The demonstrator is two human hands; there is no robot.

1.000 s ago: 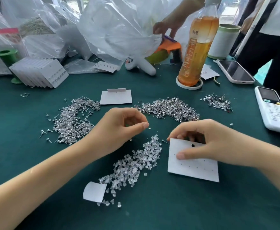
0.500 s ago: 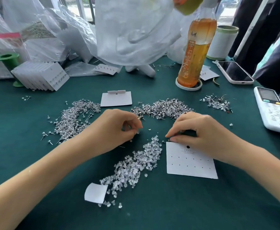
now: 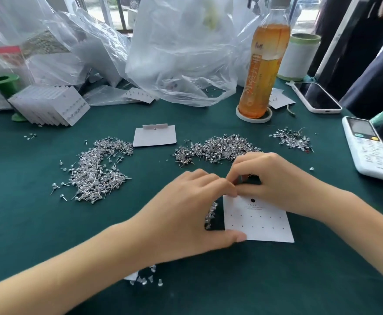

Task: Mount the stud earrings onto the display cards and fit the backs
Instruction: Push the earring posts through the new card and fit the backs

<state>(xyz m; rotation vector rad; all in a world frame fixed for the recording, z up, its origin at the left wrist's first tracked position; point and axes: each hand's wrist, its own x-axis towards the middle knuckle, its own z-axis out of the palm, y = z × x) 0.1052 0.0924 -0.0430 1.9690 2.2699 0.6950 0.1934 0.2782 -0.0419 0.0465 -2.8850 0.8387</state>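
- While both hands meet at the far edge of the display card (image 3: 257, 220), the card itself lies flat on the green counter (image 3: 277, 280), its hang hole toward the far side and two rows of small pin holes, all of them unfilled, nearer the person.
- The right hand (image 3: 274, 178) sits just beyond the card's far edge, fingers curled in a pinch over something small; it is too hidden to say whether that is a stud or only the card's rim.
- The left hand (image 3: 186, 214) lies over the card's left edge, its thumb stretched along the near-left corner and touching the card, its fingertips bent to meet the right hand's at the far-left corner. Whether they pinch anything, I cannot tell.
- The pile of studs (image 3: 213, 148) lies just beyond the card, right behind the right hand, so that hand is the nearer one for picking. A second stud pile (image 3: 95, 169) sits well to the card's left.
- The clear backs (image 3: 210, 214) lie just left of the card, mostly under the left hand, with a few more showing nearer the person beside the left wrist.
- My judgement: the coming move turns on bringing a stud's post down, point first, toward the near rows of holes, a short travel toward the person from where the fingers now meet.
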